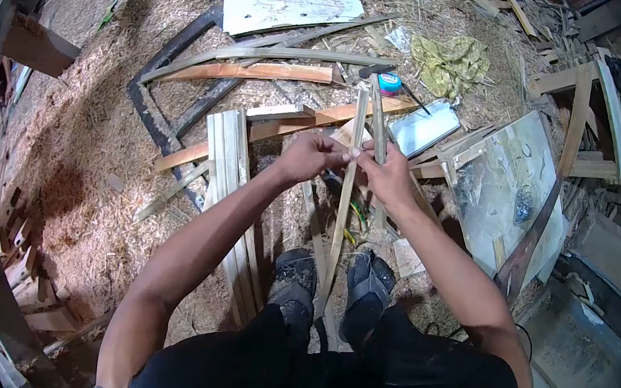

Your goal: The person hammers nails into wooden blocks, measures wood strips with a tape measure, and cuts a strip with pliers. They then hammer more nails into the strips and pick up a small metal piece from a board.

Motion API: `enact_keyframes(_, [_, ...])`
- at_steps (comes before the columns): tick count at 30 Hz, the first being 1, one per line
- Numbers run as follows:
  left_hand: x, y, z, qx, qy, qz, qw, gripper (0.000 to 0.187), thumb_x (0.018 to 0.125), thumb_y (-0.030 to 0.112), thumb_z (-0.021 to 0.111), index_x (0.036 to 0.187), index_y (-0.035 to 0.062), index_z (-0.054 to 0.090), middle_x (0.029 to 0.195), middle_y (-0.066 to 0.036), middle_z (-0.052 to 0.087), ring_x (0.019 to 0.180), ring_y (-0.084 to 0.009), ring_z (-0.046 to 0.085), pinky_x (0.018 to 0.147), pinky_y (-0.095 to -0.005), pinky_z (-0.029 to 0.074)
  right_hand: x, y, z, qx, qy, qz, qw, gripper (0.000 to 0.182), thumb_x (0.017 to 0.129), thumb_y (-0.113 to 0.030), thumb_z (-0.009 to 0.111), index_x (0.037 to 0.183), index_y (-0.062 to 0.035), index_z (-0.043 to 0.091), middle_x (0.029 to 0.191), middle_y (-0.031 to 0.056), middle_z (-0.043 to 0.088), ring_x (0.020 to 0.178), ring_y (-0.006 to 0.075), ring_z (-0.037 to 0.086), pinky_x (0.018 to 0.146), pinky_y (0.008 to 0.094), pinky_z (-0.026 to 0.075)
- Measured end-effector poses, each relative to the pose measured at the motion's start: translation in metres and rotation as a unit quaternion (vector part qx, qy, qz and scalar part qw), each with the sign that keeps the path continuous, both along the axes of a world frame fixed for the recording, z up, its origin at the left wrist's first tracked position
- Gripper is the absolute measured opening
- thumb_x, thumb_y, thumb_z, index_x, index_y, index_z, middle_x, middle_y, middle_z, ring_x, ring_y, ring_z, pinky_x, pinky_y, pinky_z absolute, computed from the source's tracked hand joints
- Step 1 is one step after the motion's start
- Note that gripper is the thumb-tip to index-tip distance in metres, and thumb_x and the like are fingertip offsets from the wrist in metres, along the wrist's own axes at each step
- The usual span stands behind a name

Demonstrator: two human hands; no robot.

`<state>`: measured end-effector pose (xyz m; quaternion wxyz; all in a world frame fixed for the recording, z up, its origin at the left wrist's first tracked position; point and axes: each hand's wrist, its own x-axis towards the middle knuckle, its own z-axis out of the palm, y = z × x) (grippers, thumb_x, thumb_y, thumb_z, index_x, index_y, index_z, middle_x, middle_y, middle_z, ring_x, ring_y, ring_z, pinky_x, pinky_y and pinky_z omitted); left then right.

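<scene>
A narrow wooden strip (342, 214) stands lengthwise between my feet, its far end past my hands. My left hand (308, 157) is closed in a pinch at the strip's left edge; whatever is between the fingertips is too small to make out. From the right, my right hand (387, 176) meets it, thumb and fingertips at the strip. A hammer (378, 112) with a wooden handle and dark head lies along the right hand, its handle passing under the palm and fingers. Just beyond sits a round blue-and-pink object (389, 84), possibly a tape measure.
Wood shavings (81, 186) cover the ground. Pale planks (232, 159) lean left of my legs, and an orange-toned beam (280, 128) crosses ahead. At right lies a stained white panel (510, 186). A yellowish cloth (449, 63), a white board (292, 10) and a dark frame (153, 84) lie farther out.
</scene>
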<state>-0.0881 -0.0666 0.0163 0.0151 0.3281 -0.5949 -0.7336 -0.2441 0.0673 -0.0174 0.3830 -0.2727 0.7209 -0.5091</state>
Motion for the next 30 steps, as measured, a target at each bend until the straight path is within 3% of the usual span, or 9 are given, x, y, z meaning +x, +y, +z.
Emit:
enact_keyframes(1, [0.001, 0.000, 0.004, 0.013, -0.029, -0.017, 0.999, 0.018, 0.098, 0.018, 0.068, 0.103, 0.0015, 0.073, 0.086, -0.004, 0.073, 0.077, -0.0097, 0.065, 0.069, -0.0243, 0.050, 0.003, 0.000, 0.001, 0.006, -0.034, -0.005, 0.999, 0.028, 0.087, -0.025, 0.080, 0.096, -0.0017, 0.066, 0.083, 0.0071, 0.070, 0.074, 0.0160, 0.065, 0.071, 0.0318, 0.051])
enact_keyframes(5, [0.014, -0.023, -0.019, -0.040, -0.063, 0.089, 0.993, 0.024, 0.100, 0.022, 0.064, 0.112, 0.0018, 0.069, 0.090, -0.005, 0.074, 0.080, -0.0093, 0.067, 0.069, -0.0266, 0.052, 0.000, 0.001, -0.002, 0.061, 0.069, 0.002, 0.996, 0.031, 0.084, -0.022, 0.082, 0.099, -0.0003, 0.066, 0.086, 0.0089, 0.072, 0.078, 0.0179, 0.068, 0.073, 0.0326, 0.053])
enact_keyframes(10, [0.029, -0.030, -0.020, -0.258, -0.224, 0.006, 0.940, 0.029, 0.093, 0.023, 0.067, 0.108, -0.0021, 0.071, 0.091, -0.014, 0.075, 0.086, -0.0210, 0.072, 0.079, -0.0353, 0.055, 0.000, 0.005, -0.008, 0.071, 0.067, 0.029, 0.995, 0.034, 0.081, -0.020, 0.084, 0.100, 0.0012, 0.066, 0.086, 0.0108, 0.074, 0.078, 0.0187, 0.069, 0.074, 0.0328, 0.054])
enact_keyframes(13, [0.032, -0.021, -0.022, -0.326, -0.231, -0.005, 0.917, 0.031, 0.089, 0.023, 0.068, 0.107, -0.0019, 0.071, 0.094, -0.017, 0.074, 0.087, -0.0262, 0.073, 0.082, -0.0371, 0.055, 0.008, 0.003, 0.000, 0.074, 0.045, 0.037, 0.996, 0.032, 0.081, -0.017, 0.084, 0.098, 0.0017, 0.065, 0.085, 0.0100, 0.073, 0.079, 0.0180, 0.070, 0.074, 0.0328, 0.055])
enact_keyframes(17, [0.027, 0.000, -0.011, -0.274, -0.093, 0.000, 0.957, 0.028, 0.094, 0.021, 0.066, 0.112, -0.0001, 0.069, 0.103, -0.019, 0.073, 0.093, -0.0255, 0.072, 0.083, -0.0377, 0.055, 0.018, 0.011, -0.001, 0.082, 0.051, 0.072, 0.993, 0.029, 0.082, -0.013, 0.082, 0.098, 0.0008, 0.063, 0.087, 0.0097, 0.072, 0.080, 0.0151, 0.069, 0.073, 0.0317, 0.056])
enact_keyframes(18, [0.026, 0.001, -0.019, -0.291, -0.069, -0.031, 0.954, 0.029, 0.096, 0.021, 0.066, 0.114, -0.0004, 0.068, 0.100, -0.015, 0.074, 0.090, -0.0207, 0.072, 0.081, -0.0357, 0.055, 0.020, 0.015, -0.010, 0.067, 0.057, 0.076, 0.993, 0.029, 0.082, -0.013, 0.082, 0.099, 0.0006, 0.063, 0.087, 0.0098, 0.072, 0.081, 0.0148, 0.069, 0.073, 0.0316, 0.056])
enact_keyframes(21, [0.018, 0.014, -0.036, -0.188, -0.058, -0.058, 0.979, 0.025, 0.097, 0.015, 0.065, 0.115, -0.0012, 0.067, 0.094, -0.008, 0.072, 0.083, -0.0128, 0.067, 0.076, -0.0303, 0.055, 0.026, 0.020, -0.015, 0.058, 0.062, 0.076, 0.994, 0.031, 0.081, -0.014, 0.083, 0.100, -0.0003, 0.063, 0.087, 0.0098, 0.072, 0.081, 0.0175, 0.070, 0.074, 0.0331, 0.056])
enact_keyframes(24, [0.018, 0.032, -0.045, -0.089, -0.071, 0.033, 0.993, 0.021, 0.098, 0.013, 0.063, 0.112, -0.0016, 0.067, 0.094, -0.007, 0.072, 0.080, -0.0120, 0.066, 0.074, -0.0296, 0.055, 0.025, 0.025, -0.019, 0.068, 0.076, 0.075, 0.992, 0.031, 0.081, -0.014, 0.083, 0.100, -0.0007, 0.063, 0.088, 0.0102, 0.072, 0.080, 0.0197, 0.070, 0.075, 0.0345, 0.056])
enact_keyframes(30, [0.024, 0.049, -0.057, -0.032, -0.030, 0.021, 0.999, 0.015, 0.100, 0.012, 0.061, 0.107, -0.0003, 0.066, 0.089, -0.005, 0.070, 0.078, -0.0112, 0.066, 0.070, -0.0297, 0.055, 0.022, 0.028, 0.000, 0.099, 0.114, 0.076, 0.986, 0.032, 0.081, -0.016, 0.084, 0.100, -0.0005, 0.063, 0.087, 0.0114, 0.071, 0.081, 0.0212, 0.069, 0.074, 0.0359, 0.055])
